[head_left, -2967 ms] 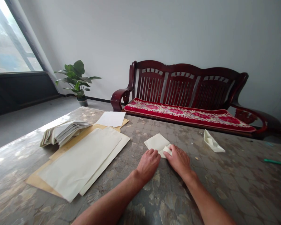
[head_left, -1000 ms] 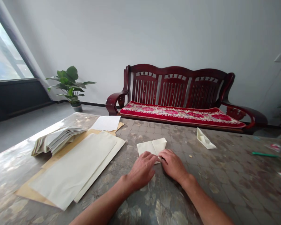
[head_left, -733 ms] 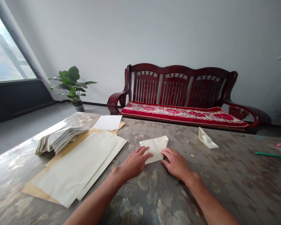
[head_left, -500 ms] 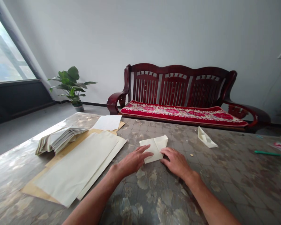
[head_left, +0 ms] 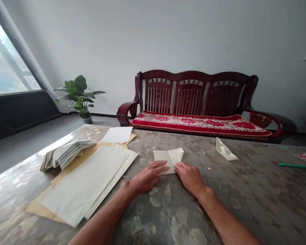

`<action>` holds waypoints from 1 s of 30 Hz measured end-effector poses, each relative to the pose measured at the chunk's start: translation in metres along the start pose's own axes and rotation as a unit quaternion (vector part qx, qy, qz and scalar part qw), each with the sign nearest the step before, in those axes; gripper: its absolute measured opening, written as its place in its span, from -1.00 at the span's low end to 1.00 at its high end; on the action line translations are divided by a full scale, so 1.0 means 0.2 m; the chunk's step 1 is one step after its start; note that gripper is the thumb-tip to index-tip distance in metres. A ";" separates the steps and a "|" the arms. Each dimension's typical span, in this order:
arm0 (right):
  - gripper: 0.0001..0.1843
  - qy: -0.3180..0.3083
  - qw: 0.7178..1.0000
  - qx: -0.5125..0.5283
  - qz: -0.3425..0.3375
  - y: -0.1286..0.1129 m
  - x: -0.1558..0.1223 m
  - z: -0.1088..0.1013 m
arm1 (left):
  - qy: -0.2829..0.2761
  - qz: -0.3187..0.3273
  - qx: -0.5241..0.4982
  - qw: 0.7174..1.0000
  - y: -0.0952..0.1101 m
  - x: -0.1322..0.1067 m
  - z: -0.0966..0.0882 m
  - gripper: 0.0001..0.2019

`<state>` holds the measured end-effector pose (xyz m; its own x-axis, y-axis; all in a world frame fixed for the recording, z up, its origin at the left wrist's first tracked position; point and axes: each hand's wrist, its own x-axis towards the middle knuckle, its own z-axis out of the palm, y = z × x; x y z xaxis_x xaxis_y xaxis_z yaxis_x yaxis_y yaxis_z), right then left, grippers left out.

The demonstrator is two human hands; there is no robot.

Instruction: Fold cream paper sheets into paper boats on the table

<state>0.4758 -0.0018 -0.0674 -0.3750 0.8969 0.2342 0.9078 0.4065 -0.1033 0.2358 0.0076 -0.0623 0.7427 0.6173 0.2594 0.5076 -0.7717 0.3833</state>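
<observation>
Folded paper: one, cream, creased down the middle, flat on the table between the two hands.
Left hand: fingers extended and a little apart, laid over the paper's near left part.
Right hand: fingers bent at the paper's near right edge, touching it; whether they pinch it cannot be told.
Paper boat: one, cream, beyond the right hand, well apart from it.
Pen: green, lying near the table's right side.
Large sheets: two visible, cream, overlapping, on brown paper, left of the left hand.
Stack: folded sheets, beside the large sheets.
White sheet: at the brown paper's far end.
</observation>
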 end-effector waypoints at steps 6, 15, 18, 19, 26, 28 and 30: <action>-0.74 0.003 0.999 0.044 -0.005 0.04 -0.01 0.00 | 0.015 0.003 0.078 0.997 -0.01 0.07 -0.07 -0.57; -0.73 0.002 0.998 0.056 -0.018 0.06 -0.02 0.01 | 0.010 0.038 0.065 0.997 -0.06 0.21 -0.10 -0.81; -0.71 0.012 0.998 0.061 -0.031 0.06 -0.02 0.01 | -0.007 0.004 0.037 0.999 -0.07 0.24 -0.08 -0.79; -0.71 0.012 0.997 0.061 -0.034 0.06 -0.02 0.01 | -0.012 -0.009 0.035 0.999 -0.08 0.25 -0.07 -0.79; -0.79 0.008 0.997 0.066 -0.039 0.06 -0.03 -0.01 | -0.014 -0.078 -0.027 0.996 -0.07 0.30 -0.06 -0.80; -0.81 0.016 0.996 0.076 -0.036 0.06 -0.03 -0.01 | -0.015 -0.098 -0.046 0.994 -0.07 0.31 -0.06 -0.78; -0.83 0.026 0.995 0.085 -0.032 0.05 -0.03 -0.01 | -0.012 -0.112 -0.055 0.992 -0.06 0.31 -0.05 -0.76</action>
<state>0.4871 -0.0028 -0.0684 -0.4171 0.8596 0.2952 0.8354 0.4905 -0.2480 0.2704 0.0571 -0.0417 0.6282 0.7661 0.1357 0.6114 -0.5939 0.5230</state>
